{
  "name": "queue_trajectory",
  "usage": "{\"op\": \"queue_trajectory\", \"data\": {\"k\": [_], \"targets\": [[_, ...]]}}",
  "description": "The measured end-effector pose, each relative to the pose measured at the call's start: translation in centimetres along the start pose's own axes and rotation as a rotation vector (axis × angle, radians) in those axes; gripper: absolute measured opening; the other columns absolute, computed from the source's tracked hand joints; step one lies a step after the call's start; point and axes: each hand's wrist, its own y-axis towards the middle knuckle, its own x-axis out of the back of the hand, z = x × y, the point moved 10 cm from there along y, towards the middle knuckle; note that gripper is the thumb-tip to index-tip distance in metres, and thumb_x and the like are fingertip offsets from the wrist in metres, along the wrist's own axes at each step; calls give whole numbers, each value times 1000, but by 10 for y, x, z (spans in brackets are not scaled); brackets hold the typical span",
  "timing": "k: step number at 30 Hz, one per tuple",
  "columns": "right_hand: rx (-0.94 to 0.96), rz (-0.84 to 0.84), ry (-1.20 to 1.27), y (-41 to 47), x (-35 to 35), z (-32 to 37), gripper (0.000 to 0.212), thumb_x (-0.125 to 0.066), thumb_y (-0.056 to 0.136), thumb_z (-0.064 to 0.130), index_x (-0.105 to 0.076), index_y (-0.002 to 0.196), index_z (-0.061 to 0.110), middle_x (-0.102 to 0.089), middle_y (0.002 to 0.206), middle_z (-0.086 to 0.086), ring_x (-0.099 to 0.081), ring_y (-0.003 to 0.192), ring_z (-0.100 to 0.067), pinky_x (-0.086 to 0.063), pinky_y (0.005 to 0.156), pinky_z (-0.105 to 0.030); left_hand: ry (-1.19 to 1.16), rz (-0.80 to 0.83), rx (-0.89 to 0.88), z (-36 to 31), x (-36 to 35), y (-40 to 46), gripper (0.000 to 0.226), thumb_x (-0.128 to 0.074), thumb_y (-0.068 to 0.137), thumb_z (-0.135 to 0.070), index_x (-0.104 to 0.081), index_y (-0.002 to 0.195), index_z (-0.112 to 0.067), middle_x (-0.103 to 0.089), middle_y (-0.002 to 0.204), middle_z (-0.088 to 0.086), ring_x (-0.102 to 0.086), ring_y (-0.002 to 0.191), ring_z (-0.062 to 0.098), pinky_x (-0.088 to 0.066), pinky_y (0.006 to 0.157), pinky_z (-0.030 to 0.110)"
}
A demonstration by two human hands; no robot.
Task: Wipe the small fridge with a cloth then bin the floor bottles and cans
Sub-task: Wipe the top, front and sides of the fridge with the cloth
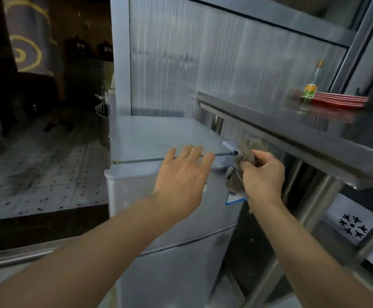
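The small grey fridge (150,136) stands in the middle of the view, its flat top facing me and its two doors below. My right hand (263,174) is closed around a crumpled brown-grey cloth (236,174), pressed against the hinge at the fridge's top right front corner. My left hand (183,176) hovers with fingers spread over the top front edge of the upper door, holding nothing. No floor bottles or cans are recognisable in this view.
A steel counter (292,134) juts out to the right above the fridge corner, carrying a glass bottle (311,87) and a red striped stack (338,100). A corrugated metal wall (203,63) rises behind. Tiled floor (37,174) lies to the left.
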Motion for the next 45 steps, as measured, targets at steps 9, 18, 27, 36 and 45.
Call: {"op": "queue_trajectory", "data": {"k": [9,18,27,36,45], "targets": [[-235,240,-49,-21,-19,62,20,-70,80,5,-67,91,21,-69,81,0,-67,71,-10,-54,62,-22,-102,223,109,68,67,13,48,-46,91,-31,-31,134,-18,-29,148,5,-29,134,24,-25,106,40],[-299,391,-209,-30,-48,149,19,-64,74,-6,-68,71,13,-67,70,-1,-63,67,-15,-54,63,-23,-210,419,229,114,139,28,50,-49,90,-28,-32,136,-20,-38,141,0,-38,128,19,-31,104,34],[-377,353,-246,-41,-42,187,22,-66,78,-2,-63,65,15,-63,66,0,-60,66,-15,-49,61,-14,-262,559,297,157,177,12,54,-50,90,-27,-28,139,-22,-33,145,-2,-34,131,17,-30,105,33],[-492,90,-436,-80,-44,192,17,-65,80,2,-63,67,13,-63,67,-3,-63,70,-24,-49,66,-28,-356,584,92,212,162,22,51,-53,88,-24,-34,136,-21,-40,140,-1,-39,128,18,-35,102,33],[-570,-128,-453,-131,-69,205,20,-60,79,-3,-63,88,15,-57,67,9,-52,59,0,-38,43,-3,-450,649,-133,236,133,15,43,-51,90,-29,-36,129,-21,-43,135,-2,-42,122,19,-35,98,34]]}}
